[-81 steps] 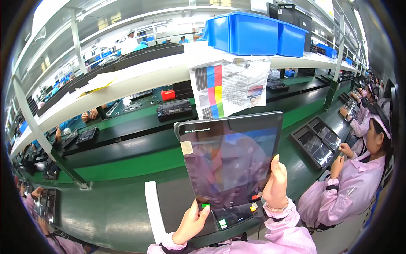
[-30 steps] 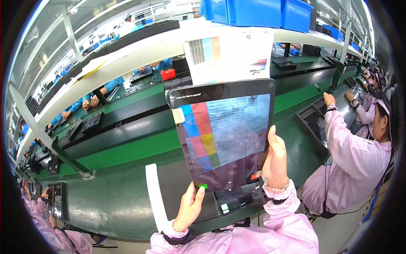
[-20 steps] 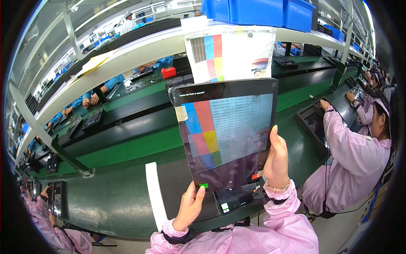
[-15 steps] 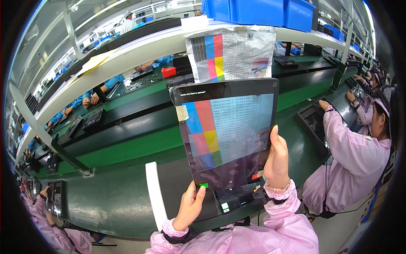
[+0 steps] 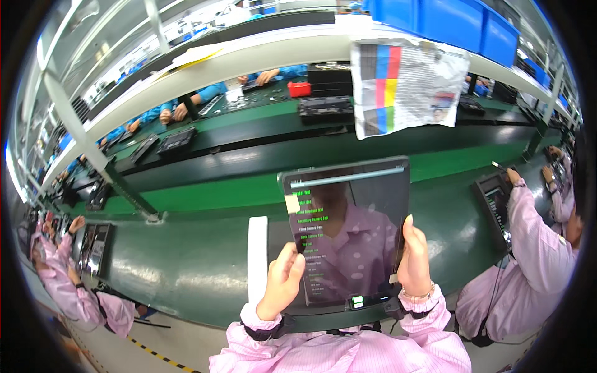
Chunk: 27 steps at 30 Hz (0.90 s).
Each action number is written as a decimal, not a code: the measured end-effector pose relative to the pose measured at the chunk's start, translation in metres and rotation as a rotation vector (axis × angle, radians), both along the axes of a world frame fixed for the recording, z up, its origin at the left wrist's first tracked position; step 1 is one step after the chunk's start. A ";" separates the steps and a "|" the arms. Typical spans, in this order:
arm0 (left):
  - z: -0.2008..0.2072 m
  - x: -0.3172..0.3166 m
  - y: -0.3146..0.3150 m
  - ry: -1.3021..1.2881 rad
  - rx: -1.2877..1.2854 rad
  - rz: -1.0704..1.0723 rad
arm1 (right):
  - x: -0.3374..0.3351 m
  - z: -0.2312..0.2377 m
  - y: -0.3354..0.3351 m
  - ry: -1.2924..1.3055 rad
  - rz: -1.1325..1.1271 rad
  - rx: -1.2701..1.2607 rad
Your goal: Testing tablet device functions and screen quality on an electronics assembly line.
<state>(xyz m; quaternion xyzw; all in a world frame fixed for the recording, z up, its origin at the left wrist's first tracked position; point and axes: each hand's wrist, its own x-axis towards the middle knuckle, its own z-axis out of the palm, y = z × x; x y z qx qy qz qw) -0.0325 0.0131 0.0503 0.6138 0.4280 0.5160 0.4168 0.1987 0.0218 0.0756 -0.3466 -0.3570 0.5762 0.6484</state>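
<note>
A black tablet (image 5: pixel 354 248) is held up in front of me, its top tilted away. Its dark screen carries a list of short green and white lines, with a reflection of pink clothing over it. A pale sticker (image 5: pixel 292 204) is on its upper left edge. My right hand (image 5: pixel 413 258) grips the right edge, thumb upward along the rim. At the lower left edge, my left hand (image 5: pixel 281 283) is closed with bent fingers; part of its grip is hidden. Close to the tablet's bottom is a small green and white label (image 5: pixel 357 301).
A creased colour chart sheet (image 5: pixel 407 87) hangs from the shelf (image 5: pixel 261 59), below blue bins (image 5: pixel 448 28). A white strip (image 5: pixel 257 261) lies on the green bench (image 5: pixel 186 261). Co-workers in pink sit at both sides, near black trays (image 5: pixel 494 208). Black devices (image 5: pixel 326 109) lie across the bench.
The tablet has come down away from the hanging sheet. Its screen has gone from a camera picture of the chart to a text list. My left hand has shifted up along the edge.
</note>
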 end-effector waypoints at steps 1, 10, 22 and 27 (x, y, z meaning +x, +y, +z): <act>0.001 -0.001 -0.001 -0.079 -0.049 0.046 | -0.006 -0.007 -0.001 -0.024 0.023 -0.038; -0.037 -0.026 -0.004 -0.461 -0.095 0.287 | -0.075 -0.014 -0.007 -0.093 0.033 0.001; -0.057 -0.080 -0.030 -0.323 -0.242 0.123 | -0.081 -0.052 0.015 0.096 0.188 -0.400; -0.101 -0.102 -0.077 0.248 -0.155 0.296 | -0.086 -0.078 0.026 -0.024 0.227 -0.416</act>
